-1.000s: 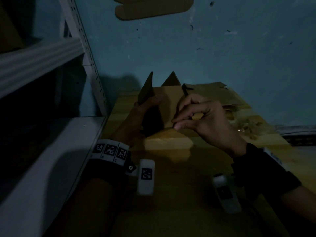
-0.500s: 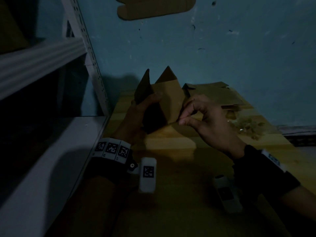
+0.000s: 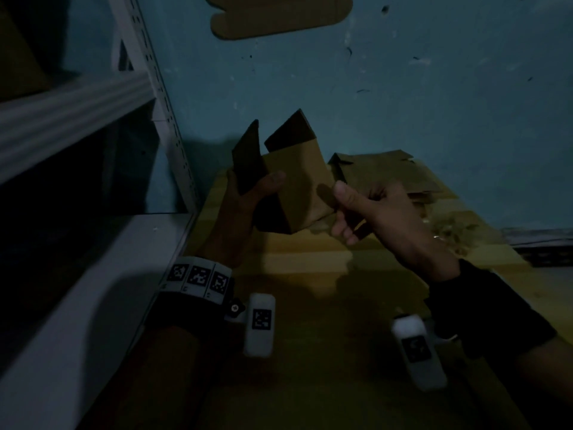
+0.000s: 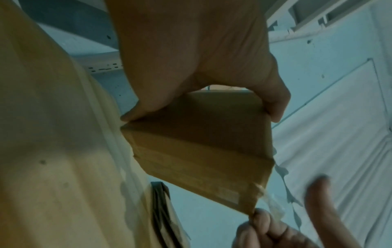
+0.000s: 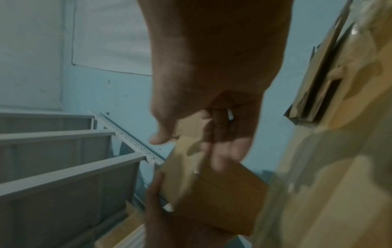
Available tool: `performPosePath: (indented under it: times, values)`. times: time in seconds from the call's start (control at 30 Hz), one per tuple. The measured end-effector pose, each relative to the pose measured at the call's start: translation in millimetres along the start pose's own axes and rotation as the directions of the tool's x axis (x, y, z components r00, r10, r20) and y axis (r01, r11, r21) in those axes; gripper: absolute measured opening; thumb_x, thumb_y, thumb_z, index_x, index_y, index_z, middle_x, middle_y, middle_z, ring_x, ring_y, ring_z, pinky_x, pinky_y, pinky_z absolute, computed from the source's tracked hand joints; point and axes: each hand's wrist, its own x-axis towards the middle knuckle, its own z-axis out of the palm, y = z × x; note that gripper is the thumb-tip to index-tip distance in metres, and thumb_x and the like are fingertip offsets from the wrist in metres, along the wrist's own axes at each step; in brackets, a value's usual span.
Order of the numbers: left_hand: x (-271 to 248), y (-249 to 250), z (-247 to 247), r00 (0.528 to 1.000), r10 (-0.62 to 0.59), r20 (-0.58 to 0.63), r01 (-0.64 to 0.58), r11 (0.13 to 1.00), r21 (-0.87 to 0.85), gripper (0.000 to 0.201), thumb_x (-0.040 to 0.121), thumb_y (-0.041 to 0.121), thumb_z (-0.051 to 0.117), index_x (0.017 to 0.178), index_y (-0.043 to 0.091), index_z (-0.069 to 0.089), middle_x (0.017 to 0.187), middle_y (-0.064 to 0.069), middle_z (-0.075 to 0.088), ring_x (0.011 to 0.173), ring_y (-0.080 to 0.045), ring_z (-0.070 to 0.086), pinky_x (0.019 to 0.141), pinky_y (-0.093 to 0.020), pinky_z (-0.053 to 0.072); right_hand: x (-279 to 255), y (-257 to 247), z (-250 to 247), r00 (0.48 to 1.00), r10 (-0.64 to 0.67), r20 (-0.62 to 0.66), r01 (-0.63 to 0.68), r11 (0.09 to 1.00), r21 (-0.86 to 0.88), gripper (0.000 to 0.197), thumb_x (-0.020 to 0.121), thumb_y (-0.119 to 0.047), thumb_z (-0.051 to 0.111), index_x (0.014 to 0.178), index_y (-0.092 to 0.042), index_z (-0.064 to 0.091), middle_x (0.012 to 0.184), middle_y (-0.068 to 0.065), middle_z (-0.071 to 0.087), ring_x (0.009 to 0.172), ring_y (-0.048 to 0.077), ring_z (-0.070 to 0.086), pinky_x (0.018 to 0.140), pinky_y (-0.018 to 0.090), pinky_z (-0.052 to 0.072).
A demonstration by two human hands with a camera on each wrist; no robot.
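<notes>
A small brown cardboard box (image 3: 297, 187) with its top flaps standing up is held tilted above the wooden table (image 3: 310, 274). My left hand (image 3: 254, 197) grips its left side, thumb on the front face and fingers behind. The left wrist view shows the taped bottom of the box (image 4: 201, 142) under that hand (image 4: 191, 58). My right hand (image 3: 356, 209) pinches the box's lower right corner, thumb on the side and fingers curled beneath. A strip of clear tape (image 4: 273, 206) hangs at that corner by my right fingers (image 4: 258, 223). The right wrist view shows the box (image 5: 222, 193) blurred.
A stack of flattened cardboard (image 3: 387, 172) lies at the table's back by the blue wall. Crumpled clear scraps (image 3: 449, 231) sit to the right. A white metal shelf rack (image 3: 77, 103) stands on the left, with its lower board (image 3: 77, 305) beside the table.
The box has risen off the table and tilted. My right hand slid from the front edge to the lower right corner.
</notes>
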Motion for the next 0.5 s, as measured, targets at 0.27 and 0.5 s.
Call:
performPosePath:
  times: [0.27, 0.5]
  values:
    - [-2.5, -9.0, 8.2, 1.0, 0.018, 0.0, -0.018, 1.0, 0.008, 0.085, 0.067, 0.033, 0.086, 0.141, 0.022, 0.045, 0.12, 0.004, 0.068, 0.106, -0.011, 0.068, 0.086, -0.032, 0.056, 2.9, -7.1, 6.9, 0.936, 0.307, 0.172, -0.312, 0.95, 0.003, 0.053, 0.088, -0.045, 0.071, 0.092, 0.008, 0.073, 0.08, 0.019, 0.077, 0.074, 0.027, 0.076, 0.063, 0.027, 0.061]
    - [13.0, -13.1, -9.7, 0.993, -0.066, -0.099, 0.073, 0.995, 0.073, 0.13, 0.044, 0.064, 0.09, 0.153, 0.026, 0.031, 0.143, 0.001, 0.054, 0.127, -0.021, 0.056, 0.101, -0.048, 0.048, 5.3, -1.4, -0.8, 0.989, 0.121, 0.084, -0.117, 0.992, -0.053, 0.036, 0.087, -0.025, 0.074, 0.085, 0.011, 0.073, 0.071, 0.018, 0.075, 0.06, 0.02, 0.071, 0.058, 0.026, 0.06]
